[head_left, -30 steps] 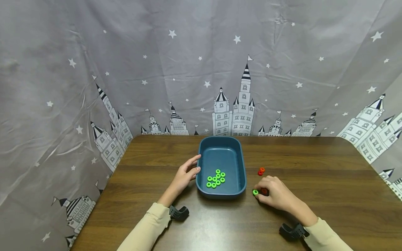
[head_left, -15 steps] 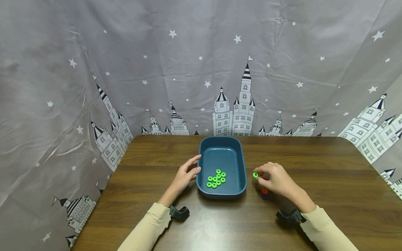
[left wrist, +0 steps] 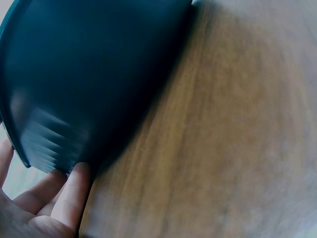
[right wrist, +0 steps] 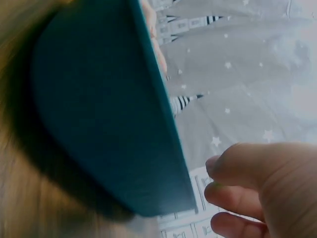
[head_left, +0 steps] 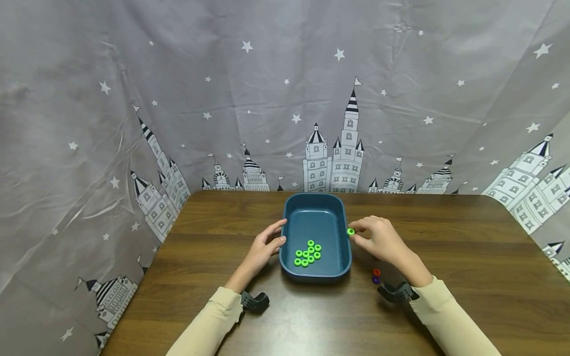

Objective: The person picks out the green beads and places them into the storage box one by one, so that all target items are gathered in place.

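Note:
A blue rectangular tray (head_left: 313, 272) stands in the middle of the head view, with several green ring-shaped beads (head_left: 311, 250) lying in its near left part. My left hand (head_left: 262, 247) rests against the tray's left side, fingertips at the rim; the left wrist view has its fingers on the outer wall. Between thumb and fingertips my right hand (head_left: 378, 240) pinches one green bead (head_left: 351, 231), right at the tray's right rim. In the right wrist view the thumb and fingers (right wrist: 235, 198) are near the tray's edge, and the bead is mostly hidden.
On the brown wooden table (head_left: 467, 257), an orange bead (head_left: 376, 272) and a purple bead (head_left: 376, 280) lie right of the tray, below my right hand. A grey curtain (head_left: 178, 64) with castles and stars hangs behind the table.
My right hand has picked up the green bead from the table and carried it up and left to the tray's rim. My left hand stays against the tray.

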Action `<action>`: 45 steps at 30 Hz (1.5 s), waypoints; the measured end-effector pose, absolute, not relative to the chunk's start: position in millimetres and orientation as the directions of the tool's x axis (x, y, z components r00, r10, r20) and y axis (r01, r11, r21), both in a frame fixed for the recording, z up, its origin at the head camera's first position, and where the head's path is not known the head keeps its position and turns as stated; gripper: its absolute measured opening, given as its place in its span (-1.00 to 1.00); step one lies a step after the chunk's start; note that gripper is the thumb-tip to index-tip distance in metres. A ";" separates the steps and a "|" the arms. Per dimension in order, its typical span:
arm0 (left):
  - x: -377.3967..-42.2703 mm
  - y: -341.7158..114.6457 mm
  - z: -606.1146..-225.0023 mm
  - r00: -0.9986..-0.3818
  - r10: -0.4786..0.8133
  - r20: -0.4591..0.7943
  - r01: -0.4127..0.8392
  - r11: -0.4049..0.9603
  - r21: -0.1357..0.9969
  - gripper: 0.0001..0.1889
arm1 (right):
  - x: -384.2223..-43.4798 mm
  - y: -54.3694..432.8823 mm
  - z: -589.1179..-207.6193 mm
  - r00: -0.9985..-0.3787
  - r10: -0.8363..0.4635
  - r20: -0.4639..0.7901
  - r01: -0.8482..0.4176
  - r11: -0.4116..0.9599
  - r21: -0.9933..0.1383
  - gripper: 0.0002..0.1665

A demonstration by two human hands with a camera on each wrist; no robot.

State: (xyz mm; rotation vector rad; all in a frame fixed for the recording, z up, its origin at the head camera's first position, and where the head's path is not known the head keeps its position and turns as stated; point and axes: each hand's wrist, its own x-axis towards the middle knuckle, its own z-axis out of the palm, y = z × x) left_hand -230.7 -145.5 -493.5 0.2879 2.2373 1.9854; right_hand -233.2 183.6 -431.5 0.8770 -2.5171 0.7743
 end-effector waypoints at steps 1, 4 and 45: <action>-230.7 -145.7 -493.4 -0.972 0.232 0.025 0.052 0.112 0.992 -0.45 | -233.4 179.8 -429.9 -0.752 -0.450 0.483 -0.644 0.659 -0.389 -0.81; -230.4 -146.5 -492.9 -0.972 0.235 0.029 0.056 0.109 0.992 -0.45 | -234.6 167.0 -425.6 -0.771 -0.449 0.451 -0.626 0.662 -0.412 -0.80; -231.8 -146.0 -495.4 -0.971 0.236 0.044 0.068 0.096 0.993 -0.45 | -242.5 92.5 -439.5 -0.845 -0.472 0.252 -0.535 0.746 -0.396 -0.82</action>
